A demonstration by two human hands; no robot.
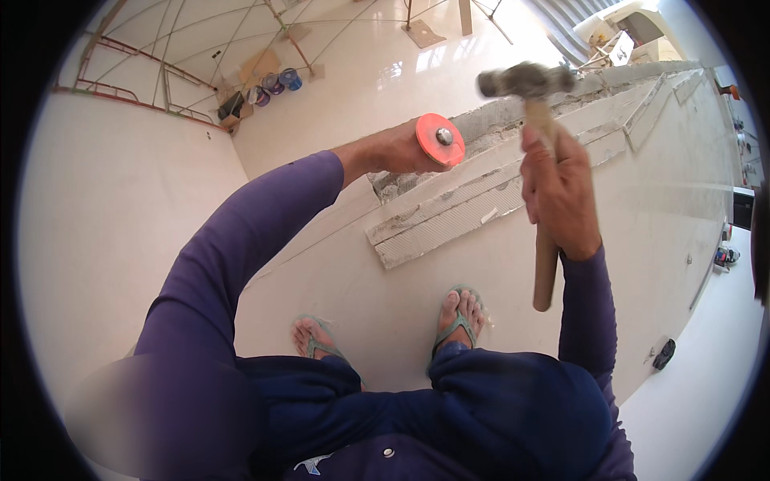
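Note:
My left hand (pixel 393 151) is closed around a chisel with a round orange-red hand guard (pixel 429 148). The chisel's metal striking end sticks up through the guard; its shaft and tip are hidden beneath. In my right hand (pixel 568 196) a hammer (pixel 544 272) is gripped by its wooden handle, with the blurred metal head raised up and to the right of the chisel, apart from it. Below both hands runs a rough broken strip (pixel 393 186) of grey mortar. Beside it lie long strips with ribbed surfaces (pixel 449 220), seemingly cut tile.
My sandalled feet (pixel 465 317) stand on the pale dusty floor (pixel 385 353). Scaffold frames (pixel 120 98) and several buckets (pixel 277 84) are at the far left. Corrugated sheet (pixel 557 28) and clutter lie at the far right. A small black object (pixel 664 353) rests at right.

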